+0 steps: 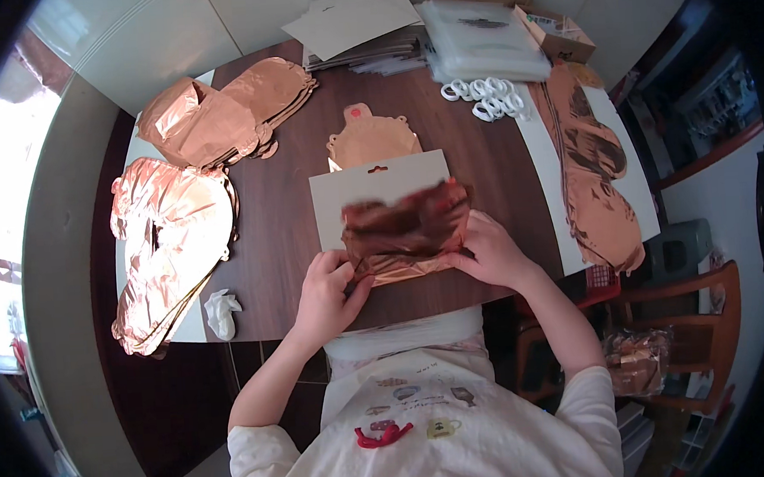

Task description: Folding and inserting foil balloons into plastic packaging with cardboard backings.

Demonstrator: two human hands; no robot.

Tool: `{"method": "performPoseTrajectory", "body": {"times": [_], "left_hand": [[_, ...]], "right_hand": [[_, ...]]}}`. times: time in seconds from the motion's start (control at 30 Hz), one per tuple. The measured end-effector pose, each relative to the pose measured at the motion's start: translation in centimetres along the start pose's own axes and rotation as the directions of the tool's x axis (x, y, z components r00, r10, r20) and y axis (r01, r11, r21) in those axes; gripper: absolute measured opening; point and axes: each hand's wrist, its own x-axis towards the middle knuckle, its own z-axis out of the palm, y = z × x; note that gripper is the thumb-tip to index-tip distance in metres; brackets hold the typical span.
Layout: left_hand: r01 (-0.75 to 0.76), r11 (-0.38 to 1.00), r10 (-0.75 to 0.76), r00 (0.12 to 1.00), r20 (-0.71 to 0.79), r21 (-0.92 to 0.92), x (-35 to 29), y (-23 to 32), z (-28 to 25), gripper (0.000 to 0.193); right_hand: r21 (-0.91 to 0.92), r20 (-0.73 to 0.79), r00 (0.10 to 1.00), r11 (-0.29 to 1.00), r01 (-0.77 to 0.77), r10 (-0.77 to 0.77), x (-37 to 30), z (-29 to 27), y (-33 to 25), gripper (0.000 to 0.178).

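Observation:
A copper-coloured foil balloon [409, 228], partly folded, is held near the table's front edge over a white card [331, 192] with a hanging hole. My left hand [326, 295] pinches its near left corner, thumb and fingers closed. At the near right side my right hand [492, 252] grips the same foil between thumb and fingers. The upper part of the balloon is dark and a little blurred. Beyond the card another flat foil balloon [375, 137] with a rounded tab lies on the brown table, its lower part hidden under the card.
Flat copper foil balloons lie in piles at the far left [258, 94], near left [173, 215] and right [581, 168]. A crumpled white tissue [223, 313] sits by the left front edge. Behind are stacked cards [362, 24], clear plastic bags [484, 47] and white ribbon rolls [491, 97].

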Motion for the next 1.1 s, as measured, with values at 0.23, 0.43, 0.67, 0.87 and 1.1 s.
{"method": "performPoseTrajectory", "body": {"times": [0.23,0.43,0.67,0.87,1.1], "left_hand": [[0.078,0.997,-0.078,0.996,-0.045,-0.002,0.6,0.5,0.4,0.014],[0.175,0.983,-0.169,0.979,-0.113,0.053,0.5,1.0,1.2,0.011],[0.214,0.963,-0.197,0.974,-0.111,0.164,0.6,0.9,1.1,0.010],[0.152,0.959,-0.125,0.985,-0.122,0.240,0.6,0.7,1.4,0.009],[0.109,0.942,-0.063,0.986,-0.151,0.318,0.4,0.5,1.8,0.011]], "right_hand": [[-0.009,0.075,0.996,0.999,-0.046,0.046,1.8,-0.1,0.3,0.031],[-0.148,0.094,0.994,0.988,-0.038,0.053,2.4,1.0,0.9,0.034],[-0.246,0.043,0.999,0.969,0.003,0.008,2.8,1.1,0.5,0.036],[-0.322,0.106,0.990,0.945,-0.059,0.098,3.4,1.0,-0.1,0.037],[-0.236,0.040,0.982,0.957,-0.169,0.184,2.6,1.3,0.0,0.056]]}}
